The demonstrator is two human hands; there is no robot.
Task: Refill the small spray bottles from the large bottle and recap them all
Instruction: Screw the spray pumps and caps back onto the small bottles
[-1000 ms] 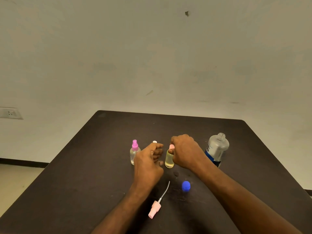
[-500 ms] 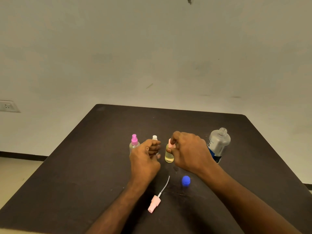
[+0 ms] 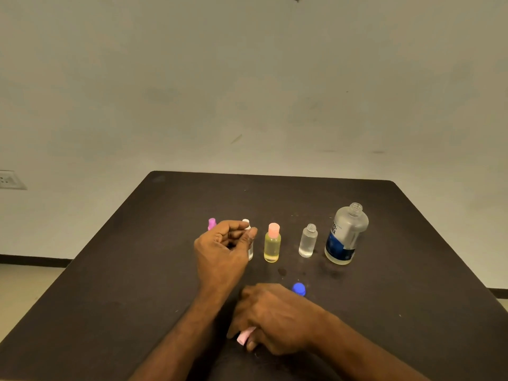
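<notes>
While left hand (image 3: 224, 250) curls loosely beside white-capped bottle (image 3: 248, 243), right hand (image 3: 275, 317) grips pink spray cap (image 3: 245, 336) on table (image 3: 137, 270)

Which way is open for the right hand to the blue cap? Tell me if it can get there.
Probably yes. The right hand lies just beside the blue cap, with bare table around it. But its fingers are on the pink sprayer head.

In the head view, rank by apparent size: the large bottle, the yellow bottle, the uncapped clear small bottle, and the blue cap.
1. Large bottle.
2. Yellow bottle; its cap is on.
3. Uncapped clear small bottle, only slightly smaller.
4. Blue cap, smallest despite lying nearer the camera.
</notes>
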